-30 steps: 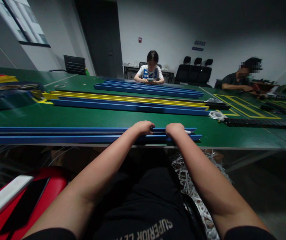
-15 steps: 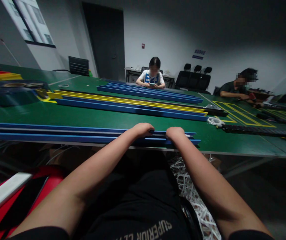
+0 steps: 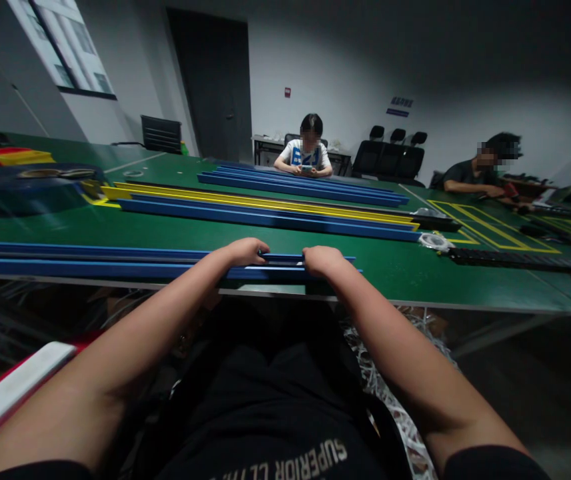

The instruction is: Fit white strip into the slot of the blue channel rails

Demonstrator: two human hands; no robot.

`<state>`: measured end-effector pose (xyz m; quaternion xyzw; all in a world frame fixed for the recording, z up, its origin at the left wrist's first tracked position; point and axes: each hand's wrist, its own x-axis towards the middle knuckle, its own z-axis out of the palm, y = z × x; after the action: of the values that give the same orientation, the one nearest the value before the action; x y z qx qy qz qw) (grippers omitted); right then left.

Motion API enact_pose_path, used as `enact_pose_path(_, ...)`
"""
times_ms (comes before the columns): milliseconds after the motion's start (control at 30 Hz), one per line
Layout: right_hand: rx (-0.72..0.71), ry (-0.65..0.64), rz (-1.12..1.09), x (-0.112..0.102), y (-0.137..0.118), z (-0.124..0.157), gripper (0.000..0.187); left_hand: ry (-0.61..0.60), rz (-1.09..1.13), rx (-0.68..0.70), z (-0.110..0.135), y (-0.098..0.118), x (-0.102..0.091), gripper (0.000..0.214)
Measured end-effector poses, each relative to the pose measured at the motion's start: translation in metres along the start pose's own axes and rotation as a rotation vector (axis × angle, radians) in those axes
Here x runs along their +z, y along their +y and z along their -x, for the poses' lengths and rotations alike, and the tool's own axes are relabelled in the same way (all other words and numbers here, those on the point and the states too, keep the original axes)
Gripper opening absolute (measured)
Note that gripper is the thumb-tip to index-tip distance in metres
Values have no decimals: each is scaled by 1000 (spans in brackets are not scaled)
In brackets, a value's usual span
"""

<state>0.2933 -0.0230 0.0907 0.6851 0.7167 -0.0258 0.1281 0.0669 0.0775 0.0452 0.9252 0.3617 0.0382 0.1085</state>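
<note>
Head view: touching the long, straight blue rails (image 3: 65, 268) along the near edge of the flat green tabletop (image 3: 425, 277); resting the left hand (image 3: 248, 252) curved over them, the right hand (image 3: 325, 261) bent down near their right ends; hiding most fingertips, leaving any pinching impossible to tell. Holding both forearms outstretched. Showing "SUPERIOR" in pale upside-down capitals on the black cloth shirt (image 3: 265, 407); bearing characters too small to read on the purple wall sign (image 3: 398, 112).
</note>
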Motion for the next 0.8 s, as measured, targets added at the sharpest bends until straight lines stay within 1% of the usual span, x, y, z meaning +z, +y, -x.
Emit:
enact_pose_path(100, 22, -75, 40, -9, 17, -8, 44, -3, 1, -31, 2, 2, -1, 31)
enact_pose_path(200, 99, -184, 65, -13, 38, -18, 58, -7, 1, -51, 1, 4, 1, 31)
enact_pose_path(300, 217, -225, 82, -9, 53, -29, 71, -3, 5, -57, 0, 3, 1, 33)
enact_pose_path(367, 283, -234, 95, -4, 57, -33, 77, 5, 4, -61, 0, 2, 1, 34)
enact_pose_path(433, 303, -251, 99, 1, 57, -36, 76, 9, 2, -65, 0, 1, 1, 36)
enact_pose_path(500, 305, -257, 95, 4, 56, -38, 71, 7, 1, -65, 0, 1, 1, 37)
enact_pose_path(567, 306, -236, 90, 6, 54, -38, 68, 6, -1, -65, -1, 1, 2, 38)
enact_pose_path(733, 325, -222, 84, 9, 55, -42, 66, 5, -7, -90, -2, 0, 3, 39)
enact_pose_path(800, 306, -184, 42, 11, 57, -43, 64, 2, -12, -101, -2, 0, 3, 39)
